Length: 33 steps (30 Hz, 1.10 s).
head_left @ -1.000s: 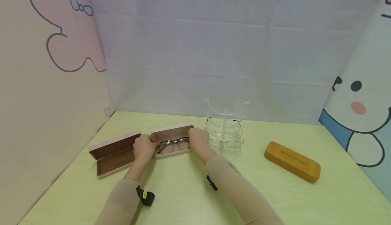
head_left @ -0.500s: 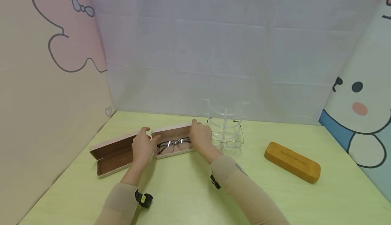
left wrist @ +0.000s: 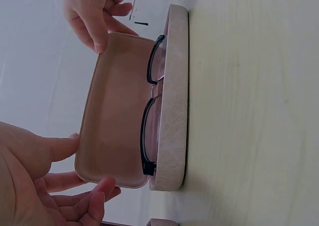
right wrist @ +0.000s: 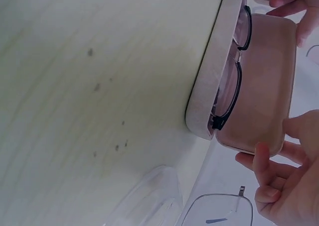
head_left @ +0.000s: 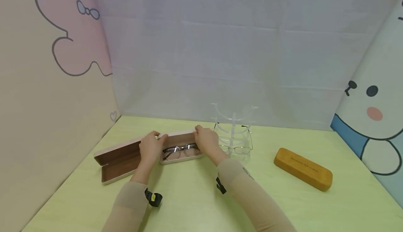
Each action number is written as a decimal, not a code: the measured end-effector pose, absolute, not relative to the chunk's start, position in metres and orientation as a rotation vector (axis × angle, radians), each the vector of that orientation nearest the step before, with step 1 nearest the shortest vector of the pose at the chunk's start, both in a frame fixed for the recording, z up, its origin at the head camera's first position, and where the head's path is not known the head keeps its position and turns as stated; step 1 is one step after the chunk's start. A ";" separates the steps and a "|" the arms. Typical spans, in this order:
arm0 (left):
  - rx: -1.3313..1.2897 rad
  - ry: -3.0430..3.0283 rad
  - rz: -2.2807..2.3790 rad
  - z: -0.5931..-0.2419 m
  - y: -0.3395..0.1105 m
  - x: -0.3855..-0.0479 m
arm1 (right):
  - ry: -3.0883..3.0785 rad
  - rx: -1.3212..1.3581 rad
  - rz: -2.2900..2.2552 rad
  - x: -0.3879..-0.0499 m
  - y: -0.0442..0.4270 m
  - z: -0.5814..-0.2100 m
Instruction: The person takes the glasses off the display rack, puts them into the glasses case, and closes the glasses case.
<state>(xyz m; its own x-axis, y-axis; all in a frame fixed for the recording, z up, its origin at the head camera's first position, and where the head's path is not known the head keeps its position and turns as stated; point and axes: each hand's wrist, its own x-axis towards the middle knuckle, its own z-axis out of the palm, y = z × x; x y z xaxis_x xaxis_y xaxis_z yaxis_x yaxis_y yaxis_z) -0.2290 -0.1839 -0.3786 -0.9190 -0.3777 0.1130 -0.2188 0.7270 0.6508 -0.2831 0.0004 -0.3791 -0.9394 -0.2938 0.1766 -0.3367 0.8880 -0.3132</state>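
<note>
A pale eyeglass case (head_left: pixel 181 140) with a brown lining stands with its lid raised at the table's middle left. Black-topped glasses (left wrist: pixel 144 134) lie in its base, lenses toward me. My left hand (head_left: pixel 150 149) holds the lid's left end, thumb at the upper edge and fingers around the side. At the opposite end, my right hand (head_left: pixel 207 141) grips the lid's corner between thumb and fingers. Both wrist views show the hands on the lid, apart from the glasses. Part of the glasses is hidden behind the base's front wall in those views.
Left of my left hand sits a second case (head_left: pixel 121 162), also with its lid up. Just right of my right hand, a clear display stand (head_left: pixel 233 128) bears thin wire-framed glasses (head_left: pixel 242 150). A mustard-yellow case (head_left: pixel 303 169) lies shut farther right.
My left hand comes off the case's left side, then takes the lid's upper left corner. The right hand shifts up slightly along the lid. The glasses stay in the base.
</note>
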 end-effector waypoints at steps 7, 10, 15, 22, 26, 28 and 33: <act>0.383 -2.759 -1.030 -0.372 -0.189 -0.225 | -2.963 0.483 0.678 -0.284 0.004 -0.373; 0.333 -2.804 -1.062 -0.370 -0.192 -0.222 | -2.992 0.466 0.685 -0.282 0.006 -0.372; 0.319 -2.838 -1.132 -0.367 -0.196 -0.220 | -3.024 0.437 0.691 -0.278 0.008 -0.369; 0.345 -2.822 -1.211 -0.369 -0.200 -0.218 | -3.015 0.456 0.689 -0.270 0.011 -0.368; 0.343 -2.807 -1.221 -0.370 -0.199 -0.215 | -3.009 0.477 0.693 -0.266 0.013 -0.368; 0.340 -2.801 -1.217 -0.371 -0.199 -0.212 | -3.005 0.488 0.687 -0.264 0.014 -0.367; 0.326 -2.801 -1.180 -0.374 -0.198 -0.208 | -3.008 0.496 0.651 -0.260 0.016 -0.367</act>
<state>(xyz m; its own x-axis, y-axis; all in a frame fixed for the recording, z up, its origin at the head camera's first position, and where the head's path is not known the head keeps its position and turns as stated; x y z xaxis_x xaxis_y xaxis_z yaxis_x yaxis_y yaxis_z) -0.2080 -0.1976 -0.3743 -0.9736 -0.2281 -0.0046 -0.1626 0.6797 0.7152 -0.2600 0.0161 -0.3671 -0.9490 -0.3022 0.0903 -0.3124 0.8621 -0.3990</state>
